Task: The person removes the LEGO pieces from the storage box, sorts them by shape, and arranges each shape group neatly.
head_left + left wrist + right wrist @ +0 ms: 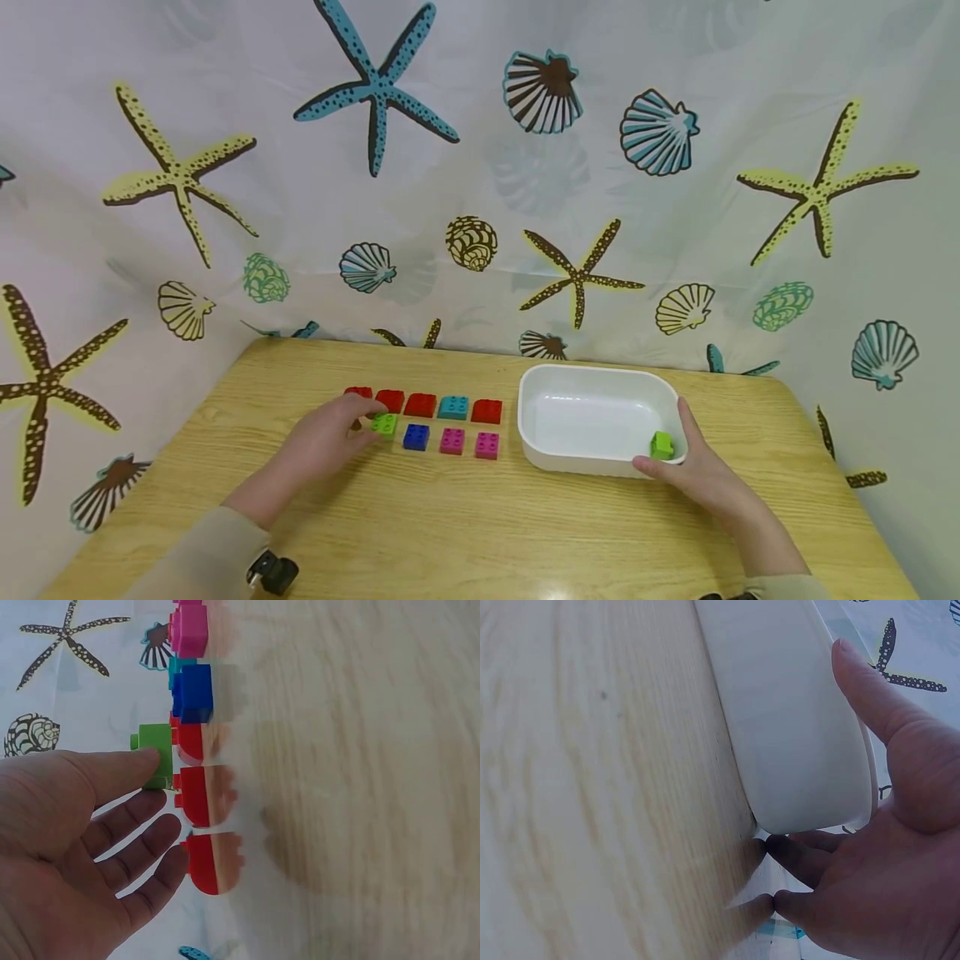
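My left hand (330, 437) pinches a lime green toy building block (154, 754) between thumb and fingers. In the left wrist view the block appears raised off the wood. Beside it in the front row sit a blue block (416, 437), a pink block (452, 441) and another pink block (487, 446). Behind runs a row of several red blocks (420, 405) with one teal block (453, 407) among them. At the right, my right hand (708, 475) grips the near right corner of a white plastic tub (551, 462), thumb on its rim. A lime green block (662, 446) lies inside that corner.
Everything stands on a wood-grain table (450, 533). A white curtain (465, 183) printed with starfish and shells hangs behind the table and along both sides. The tub stands just right of the block rows.
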`<state>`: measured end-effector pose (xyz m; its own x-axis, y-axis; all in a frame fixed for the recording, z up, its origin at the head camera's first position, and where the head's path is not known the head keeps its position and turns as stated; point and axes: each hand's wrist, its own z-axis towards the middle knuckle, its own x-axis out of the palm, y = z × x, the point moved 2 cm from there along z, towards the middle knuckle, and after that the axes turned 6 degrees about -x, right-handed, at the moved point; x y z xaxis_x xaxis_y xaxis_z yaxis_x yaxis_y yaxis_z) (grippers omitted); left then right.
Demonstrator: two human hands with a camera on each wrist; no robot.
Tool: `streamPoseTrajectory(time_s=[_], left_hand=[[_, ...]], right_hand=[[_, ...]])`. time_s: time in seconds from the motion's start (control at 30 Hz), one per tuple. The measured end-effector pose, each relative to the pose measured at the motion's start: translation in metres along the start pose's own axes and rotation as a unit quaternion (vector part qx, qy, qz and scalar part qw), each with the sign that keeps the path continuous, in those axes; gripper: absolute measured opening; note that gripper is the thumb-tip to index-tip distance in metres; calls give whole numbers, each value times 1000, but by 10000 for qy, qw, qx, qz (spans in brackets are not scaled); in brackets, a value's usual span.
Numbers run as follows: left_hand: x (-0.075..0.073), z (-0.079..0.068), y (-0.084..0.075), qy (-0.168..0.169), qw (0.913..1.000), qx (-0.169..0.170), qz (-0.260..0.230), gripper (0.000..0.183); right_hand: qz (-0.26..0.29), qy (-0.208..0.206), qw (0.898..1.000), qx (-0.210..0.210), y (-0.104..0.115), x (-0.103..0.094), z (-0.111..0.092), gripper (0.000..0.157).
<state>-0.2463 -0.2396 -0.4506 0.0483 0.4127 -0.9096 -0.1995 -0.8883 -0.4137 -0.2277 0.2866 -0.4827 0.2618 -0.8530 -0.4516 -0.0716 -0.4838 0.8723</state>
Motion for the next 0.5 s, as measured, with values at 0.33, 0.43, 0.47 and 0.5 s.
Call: streamPoseTrajectory(time_s=[0.33, 0.43, 0.47, 0.5], left_hand=[[10, 5, 14, 238, 9997, -18, -61, 37], [14, 7, 16, 257, 9997, -47, -33, 36], [15, 7, 17, 266, 9996, -73, -35, 36], [16, 8, 17, 282, 9996, -91, -35, 36]], right_hand=[[37, -14, 10000, 21, 1, 0, -1, 138], [14, -10, 10000, 21, 1, 0, -1, 138], [13, -9, 10000, 14, 1, 0, -1, 138], [8, -6, 10000, 13, 1, 0, -1, 138]])
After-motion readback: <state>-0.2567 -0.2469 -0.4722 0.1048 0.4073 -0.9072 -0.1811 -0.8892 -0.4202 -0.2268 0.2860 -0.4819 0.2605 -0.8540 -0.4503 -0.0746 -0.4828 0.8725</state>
